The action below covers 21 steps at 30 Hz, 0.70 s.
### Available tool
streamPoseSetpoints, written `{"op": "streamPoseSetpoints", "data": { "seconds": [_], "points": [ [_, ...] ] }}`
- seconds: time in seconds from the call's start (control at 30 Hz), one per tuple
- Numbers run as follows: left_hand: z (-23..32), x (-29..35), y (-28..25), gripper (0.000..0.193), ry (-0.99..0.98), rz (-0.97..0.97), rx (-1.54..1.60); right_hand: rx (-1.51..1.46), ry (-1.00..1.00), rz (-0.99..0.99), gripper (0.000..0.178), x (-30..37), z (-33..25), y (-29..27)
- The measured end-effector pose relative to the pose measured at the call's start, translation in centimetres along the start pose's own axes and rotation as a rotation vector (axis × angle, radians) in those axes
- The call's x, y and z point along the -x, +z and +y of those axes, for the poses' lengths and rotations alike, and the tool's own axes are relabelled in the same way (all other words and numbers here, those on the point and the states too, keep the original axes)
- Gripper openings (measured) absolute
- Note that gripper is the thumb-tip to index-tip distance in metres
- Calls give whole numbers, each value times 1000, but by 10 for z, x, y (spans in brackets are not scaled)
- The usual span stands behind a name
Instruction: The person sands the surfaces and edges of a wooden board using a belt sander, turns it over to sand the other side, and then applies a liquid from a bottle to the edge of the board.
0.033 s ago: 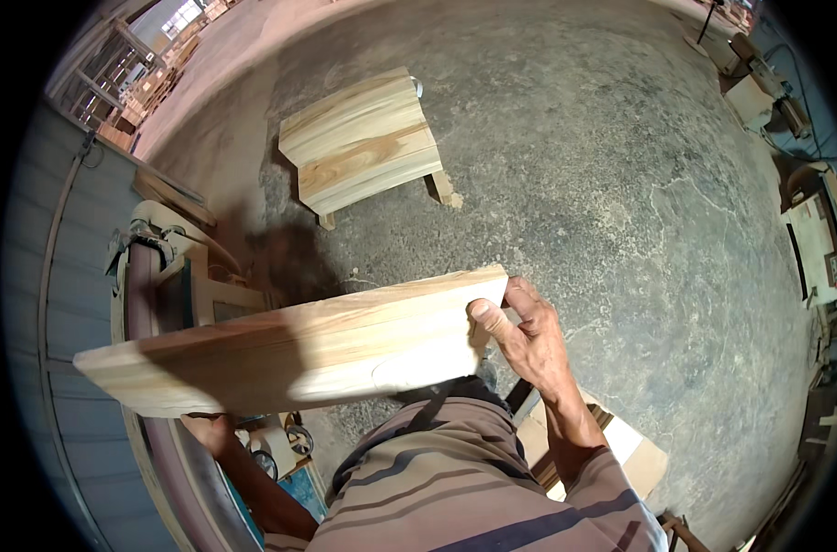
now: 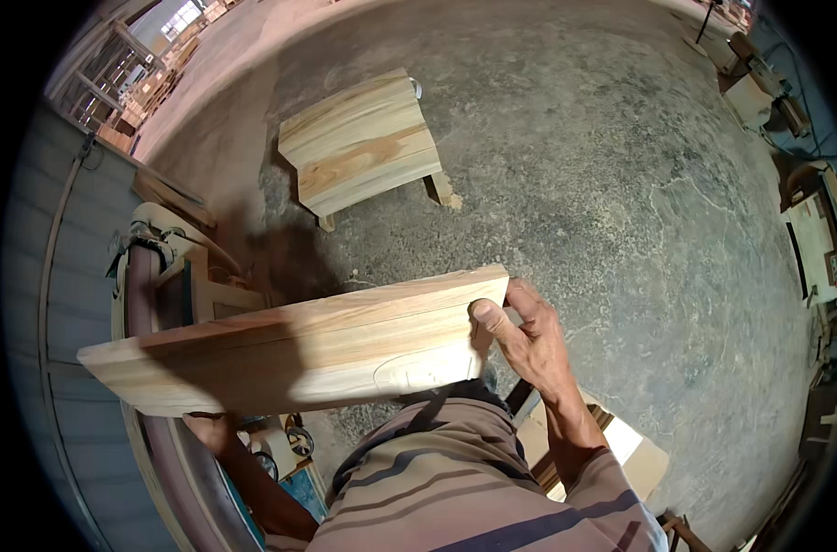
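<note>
A thick pale wooden board with brown grain is tilted up in front of my body, its long upper edge rising to the right. My right hand grips its right end, thumb on the near face and fingers behind the end. Under the lower left edge, my left hand holds the board from below; its fingers are mostly hidden. A faint pencil curve marks the board's lower right face. The board's left part lies over a long belt sander with a brownish-purple belt; I cannot tell whether they touch.
Ahead on the concrete floor, wide boards rest on short wooden legs. A grey metal wall runs along the left. More wooden pieces lie beside my right side. Equipment and cables line the far right.
</note>
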<state>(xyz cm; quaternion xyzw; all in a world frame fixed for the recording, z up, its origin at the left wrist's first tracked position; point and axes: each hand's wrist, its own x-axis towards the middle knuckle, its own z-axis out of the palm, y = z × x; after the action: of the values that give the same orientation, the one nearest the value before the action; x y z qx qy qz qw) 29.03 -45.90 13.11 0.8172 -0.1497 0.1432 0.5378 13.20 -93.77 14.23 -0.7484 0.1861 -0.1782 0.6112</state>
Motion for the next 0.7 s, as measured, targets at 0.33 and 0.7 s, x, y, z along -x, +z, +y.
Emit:
{"op": "streamPoseSetpoints", "data": {
  "seconds": [0.33,0.7],
  "points": [
    [-49,-8,24,46,-548,358,841,-207,88,58,49,6,7,-11],
    [42,-58,62,24,-387,-157,1980,-534,-92,-31,88,17,13,-18]
  ]
}}
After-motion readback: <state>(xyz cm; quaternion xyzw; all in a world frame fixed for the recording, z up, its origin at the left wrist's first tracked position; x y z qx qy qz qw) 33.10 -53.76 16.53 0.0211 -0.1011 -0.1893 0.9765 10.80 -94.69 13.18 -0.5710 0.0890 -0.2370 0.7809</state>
